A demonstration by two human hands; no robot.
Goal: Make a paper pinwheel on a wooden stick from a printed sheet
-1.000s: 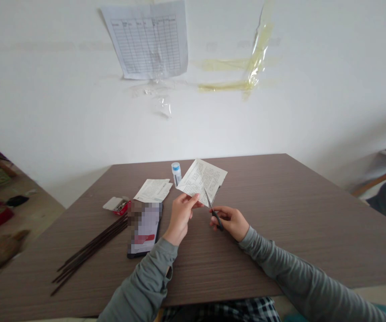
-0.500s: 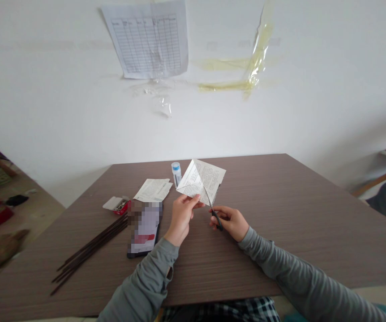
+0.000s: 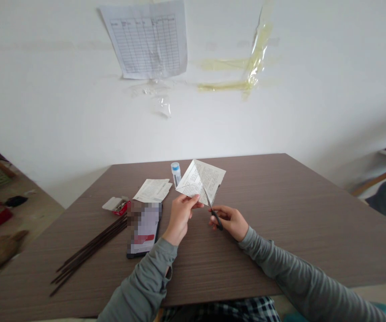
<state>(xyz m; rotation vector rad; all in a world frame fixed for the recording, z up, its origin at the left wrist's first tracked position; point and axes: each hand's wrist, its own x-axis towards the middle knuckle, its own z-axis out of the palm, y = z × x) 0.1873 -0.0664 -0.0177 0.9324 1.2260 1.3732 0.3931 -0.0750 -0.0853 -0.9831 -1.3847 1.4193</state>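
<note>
My left hand (image 3: 180, 214) pinches the near corner of a printed sheet of paper (image 3: 199, 180) and holds it up above the brown table (image 3: 280, 223). My right hand (image 3: 230, 221) grips small dark-handled scissors (image 3: 212, 208), whose blades point up into the paper's lower edge. Both arms wear grey sleeves.
A phone (image 3: 144, 228) lies left of my left hand, beside a bundle of thin dark sticks (image 3: 88, 250). Further back are a small red-and-white box (image 3: 116, 205), a folded printed paper (image 3: 152, 190) and a glue stick (image 3: 176, 173). A printed table sheet (image 3: 147, 40) hangs on the wall.
The paper's right part has folded in slightly around the scissor blades. Both hands stay in nearly the same place.
</note>
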